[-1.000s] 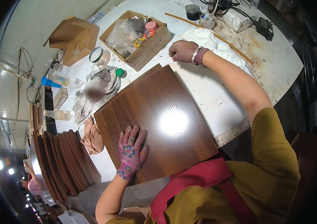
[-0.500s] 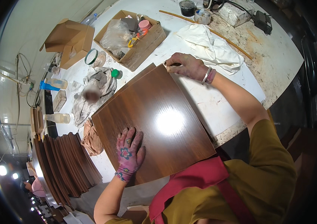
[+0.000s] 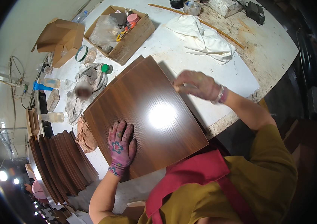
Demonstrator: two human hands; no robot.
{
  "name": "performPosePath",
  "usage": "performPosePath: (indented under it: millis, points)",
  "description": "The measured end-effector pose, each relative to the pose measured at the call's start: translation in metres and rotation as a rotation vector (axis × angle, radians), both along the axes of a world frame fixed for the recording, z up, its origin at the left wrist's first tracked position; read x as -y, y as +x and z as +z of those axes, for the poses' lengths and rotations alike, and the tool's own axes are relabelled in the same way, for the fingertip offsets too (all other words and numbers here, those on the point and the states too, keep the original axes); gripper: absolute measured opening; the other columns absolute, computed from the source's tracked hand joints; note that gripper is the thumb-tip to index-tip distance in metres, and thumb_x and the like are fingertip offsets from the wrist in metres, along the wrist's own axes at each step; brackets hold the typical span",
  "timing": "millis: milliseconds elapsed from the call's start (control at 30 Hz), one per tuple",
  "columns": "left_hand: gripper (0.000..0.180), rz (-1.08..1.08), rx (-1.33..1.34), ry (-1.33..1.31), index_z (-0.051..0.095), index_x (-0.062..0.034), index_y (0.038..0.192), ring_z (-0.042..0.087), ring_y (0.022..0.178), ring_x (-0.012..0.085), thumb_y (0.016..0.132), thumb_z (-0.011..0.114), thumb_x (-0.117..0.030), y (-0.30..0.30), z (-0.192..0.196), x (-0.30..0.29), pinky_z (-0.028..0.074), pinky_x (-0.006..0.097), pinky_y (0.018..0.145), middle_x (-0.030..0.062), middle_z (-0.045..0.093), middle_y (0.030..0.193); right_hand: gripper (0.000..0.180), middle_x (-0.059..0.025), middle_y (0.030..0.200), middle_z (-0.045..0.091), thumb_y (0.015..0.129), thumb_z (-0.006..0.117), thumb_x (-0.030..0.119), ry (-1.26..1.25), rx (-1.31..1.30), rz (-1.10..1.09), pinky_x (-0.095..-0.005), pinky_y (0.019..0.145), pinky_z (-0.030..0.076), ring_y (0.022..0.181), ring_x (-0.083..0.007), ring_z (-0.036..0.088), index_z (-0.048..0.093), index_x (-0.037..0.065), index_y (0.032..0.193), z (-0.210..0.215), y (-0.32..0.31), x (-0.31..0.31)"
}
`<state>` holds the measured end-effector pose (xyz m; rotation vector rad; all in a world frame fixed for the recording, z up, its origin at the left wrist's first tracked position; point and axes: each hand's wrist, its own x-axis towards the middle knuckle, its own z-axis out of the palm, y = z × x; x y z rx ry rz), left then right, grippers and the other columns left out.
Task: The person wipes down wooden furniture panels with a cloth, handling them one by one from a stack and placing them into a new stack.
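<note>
A glossy dark-brown wood-grain panel point(image 3: 139, 100) lies in front of me, with another panel's edge point(image 3: 138, 61) showing beneath it on the far side. My left hand point(image 3: 121, 143), in a purple glove with a flower print, rests flat on its near left part, fingers stretched out. At the panel's right edge is my right hand point(image 3: 197, 86), gloved and stained, with a band at the wrist. Its fingers are curled together and slightly blurred; whatever small thing they may pinch is too unclear to name.
Left of the panel lie a stained grey cloth point(image 3: 95, 76) and a pinkish-brown rag point(image 3: 86, 136). Many brown panels point(image 3: 63, 164) stand stacked at the lower left. Farther back are an open cardboard box point(image 3: 134, 39) of supplies, a white cloth point(image 3: 203, 37) and a long thin stick point(image 3: 222, 33).
My right hand has moved from the panel's far corner down along its right edge, toward me. The left hand stays flat on the panel. The whole view has shifted slightly.
</note>
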<state>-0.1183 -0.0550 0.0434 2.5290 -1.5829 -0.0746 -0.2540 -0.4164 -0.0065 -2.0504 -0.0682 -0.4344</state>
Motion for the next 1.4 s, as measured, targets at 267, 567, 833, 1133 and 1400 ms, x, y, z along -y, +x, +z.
performPosePath:
  millis: [267, 567, 833, 1133, 1400]
  points:
    - [0.054, -0.044, 0.03, -0.045, 0.054, -0.0115, 0.135, 0.036, 0.137, 0.0373, 0.082, 0.061, -0.016, 0.0, 0.0, 0.003, 0.022, 0.052, 0.115, 0.0148, 0.045, 0.143, 0.019, -0.0069, 0.099, 0.065, 0.092, 0.065, 0.024, -0.013, 0.132, -0.092, -0.0319, 0.084, 0.051, 0.094, -0.0204, 0.063, 0.068, 0.007, 0.099, 0.01, 0.0, 0.002]
    - [0.052, -0.032, 0.055, -0.053, 0.053, -0.0105, 0.135, 0.036, 0.137, 0.0371, 0.084, 0.059, -0.016, -0.002, -0.006, 0.002, 0.023, 0.051, 0.115, 0.0145, 0.045, 0.144, 0.018, -0.0084, 0.101, 0.065, 0.091, 0.064, 0.024, -0.01, -0.026, -0.037, -0.0341, 0.084, 0.052, 0.092, -0.0229, 0.064, 0.067, 0.008, 0.099, -0.002, -0.029, -0.02]
    - [0.05, -0.059, 0.04, -0.104, 0.054, -0.0095, 0.135, 0.038, 0.136, 0.0365, 0.086, 0.058, -0.01, -0.002, -0.008, 0.0, 0.026, 0.048, 0.115, 0.0143, 0.046, 0.143, 0.02, -0.0105, 0.102, 0.064, 0.09, 0.065, 0.008, 0.181, -0.088, -0.038, -0.0334, 0.082, 0.051, 0.095, -0.0242, 0.063, 0.066, 0.005, 0.11, 0.01, -0.137, -0.076]
    - [0.048, -0.124, 0.036, -0.177, 0.05, -0.0059, 0.138, 0.04, 0.134, 0.0369, 0.091, 0.056, -0.015, 0.004, -0.014, -0.01, 0.027, 0.047, 0.113, 0.0177, 0.047, 0.14, 0.01, -0.0087, 0.096, 0.064, 0.09, 0.064, 0.015, -0.084, -0.082, -0.323, -0.0357, 0.085, 0.049, 0.094, -0.0273, 0.062, 0.066, 0.008, 0.097, 0.029, -0.21, -0.15]
    - [0.046, -0.25, -0.094, -0.344, 0.046, 0.0, 0.137, 0.044, 0.13, 0.037, 0.094, 0.056, -0.01, 0.041, 0.003, -0.043, 0.034, 0.044, 0.11, 0.0202, 0.047, 0.14, 0.018, -0.0091, 0.101, 0.062, 0.09, 0.068, 0.013, 0.031, 0.048, -0.978, -0.0296, 0.076, 0.052, 0.086, -0.0156, 0.063, 0.065, 0.002, 0.104, 0.02, -0.176, -0.205]
